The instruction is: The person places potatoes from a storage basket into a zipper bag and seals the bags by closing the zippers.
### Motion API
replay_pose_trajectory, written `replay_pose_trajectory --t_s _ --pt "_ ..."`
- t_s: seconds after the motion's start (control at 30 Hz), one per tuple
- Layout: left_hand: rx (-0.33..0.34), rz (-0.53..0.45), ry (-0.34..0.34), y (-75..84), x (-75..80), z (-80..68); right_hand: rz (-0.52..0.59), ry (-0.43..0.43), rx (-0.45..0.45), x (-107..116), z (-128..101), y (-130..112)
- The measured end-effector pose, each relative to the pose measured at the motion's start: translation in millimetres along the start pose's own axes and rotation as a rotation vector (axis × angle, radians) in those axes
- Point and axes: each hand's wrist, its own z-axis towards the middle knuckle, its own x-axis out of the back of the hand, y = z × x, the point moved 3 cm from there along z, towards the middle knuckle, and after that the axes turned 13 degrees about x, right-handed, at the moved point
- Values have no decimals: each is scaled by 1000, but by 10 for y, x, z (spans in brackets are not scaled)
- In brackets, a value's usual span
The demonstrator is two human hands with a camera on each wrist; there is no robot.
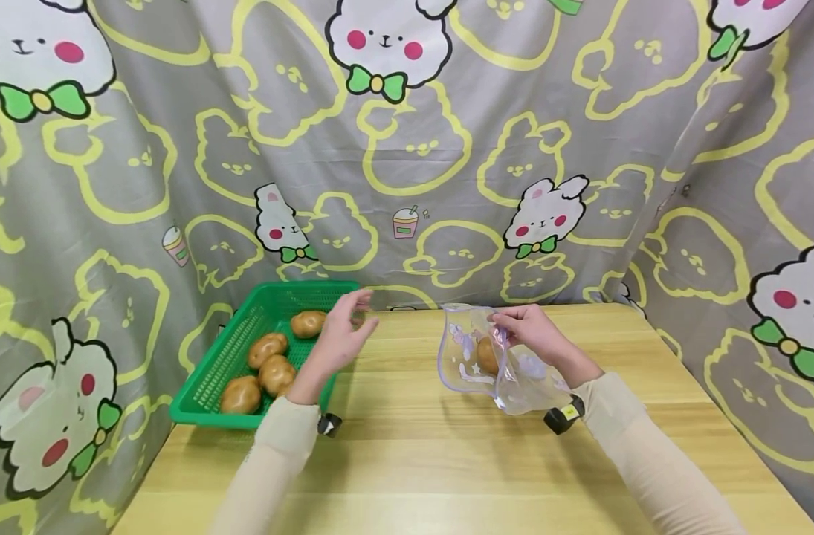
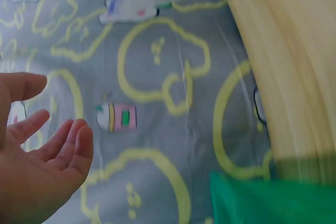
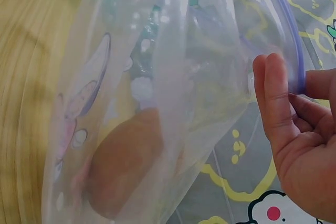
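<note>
A clear plastic zip bag (image 1: 487, 360) with purple prints stands on the wooden table (image 1: 447, 461), one potato (image 1: 487, 355) inside it. My right hand (image 1: 530, 331) pinches the bag's upper rim (image 3: 294, 51) and holds its mouth open; the potato (image 3: 123, 158) shows through the plastic in the right wrist view. My left hand (image 1: 346, 327) hovers empty, fingers relaxed, above the right edge of a green basket (image 1: 209, 379) that holds several potatoes (image 1: 267, 349). In the left wrist view the left hand (image 2: 47, 150) shows an empty palm.
A grey curtain (image 1: 407, 148) with cartoon rabbits hangs close behind and on both sides of the table. The basket sits at the table's back left corner. Bare wood stretches in front of the bag and basket.
</note>
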Motion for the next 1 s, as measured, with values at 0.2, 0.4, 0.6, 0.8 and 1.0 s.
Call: replay_pose_trajectory --t_s 0.2,0.4,0.6,0.8,1.0 --pt "140 28 -66 -292 308 185 14 -6 15 19 -18 2" --pt "239 101 -144 -697 516 357 17 3 9 47 -38 26" --pt "308 182 -192 -1034 593 483 20 7 12 62 -47 41" --pt "373 161 -182 -1335 617 549 27 11 9 55 -37 48" --pt "375 171 -153 -1544 637 599 19 14 5 43 -29 69"
